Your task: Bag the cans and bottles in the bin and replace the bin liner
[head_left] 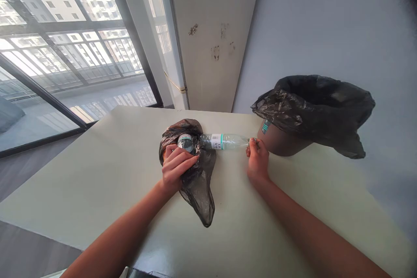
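Note:
A black plastic bag [203, 178] lies crumpled on the white table [124, 139], its mouth towards the right. My left hand [177, 165] is closed on the bag's near side. Out of the bag, lying sideways, sticks a clear plastic bottle [233, 141] with a white and green label. My right hand [258, 156] pinches the bottle's neck end at the right; its base end is hidden by the bag. Inside the bag, just above my left fingers, another labelled bottle [185, 142] shows in part.
Right of my right hand stands a brown bin [286, 141] lined with a black bag [312, 113] folded over its rim. A pale wall [325, 30] rises behind it. Glass doors [74, 43] are at the left. A dark object [138, 273] shows at the bottom edge.

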Motion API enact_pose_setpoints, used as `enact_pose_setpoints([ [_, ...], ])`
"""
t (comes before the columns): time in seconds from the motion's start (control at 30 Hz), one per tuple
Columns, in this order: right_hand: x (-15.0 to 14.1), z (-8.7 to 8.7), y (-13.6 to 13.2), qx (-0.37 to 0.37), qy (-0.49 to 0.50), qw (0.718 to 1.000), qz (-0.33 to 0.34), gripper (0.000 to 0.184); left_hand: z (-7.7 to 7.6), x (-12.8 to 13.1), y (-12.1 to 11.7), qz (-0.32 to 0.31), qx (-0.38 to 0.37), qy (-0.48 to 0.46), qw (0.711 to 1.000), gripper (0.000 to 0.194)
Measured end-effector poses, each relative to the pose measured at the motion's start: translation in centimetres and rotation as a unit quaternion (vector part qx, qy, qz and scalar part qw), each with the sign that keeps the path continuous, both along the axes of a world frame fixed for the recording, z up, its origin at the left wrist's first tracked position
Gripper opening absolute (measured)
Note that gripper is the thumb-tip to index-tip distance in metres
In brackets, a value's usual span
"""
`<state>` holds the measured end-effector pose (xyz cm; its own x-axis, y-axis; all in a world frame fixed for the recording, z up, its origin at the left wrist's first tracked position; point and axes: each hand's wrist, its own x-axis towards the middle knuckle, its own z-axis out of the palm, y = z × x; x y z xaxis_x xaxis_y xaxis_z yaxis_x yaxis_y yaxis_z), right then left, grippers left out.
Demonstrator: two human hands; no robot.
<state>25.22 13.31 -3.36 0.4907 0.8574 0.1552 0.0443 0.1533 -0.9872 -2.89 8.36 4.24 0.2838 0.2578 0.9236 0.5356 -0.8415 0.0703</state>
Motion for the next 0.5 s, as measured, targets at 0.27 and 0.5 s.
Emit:
enact_pose_setpoints([
  [0.27,-0.1,0.2,0.0,0.009,0.004,1.0,0.005,0.044,0.6,0.3,0.5,-0.052,0.006,0.024,0.998,0.055],
  [0.5,0.1,-0.1,-0.1,0.002,-0.021,1.0,0.001,0.047,4.7,0.4,-1.0,-0.077,-0.055,-0.059,0.994,0.087],
])
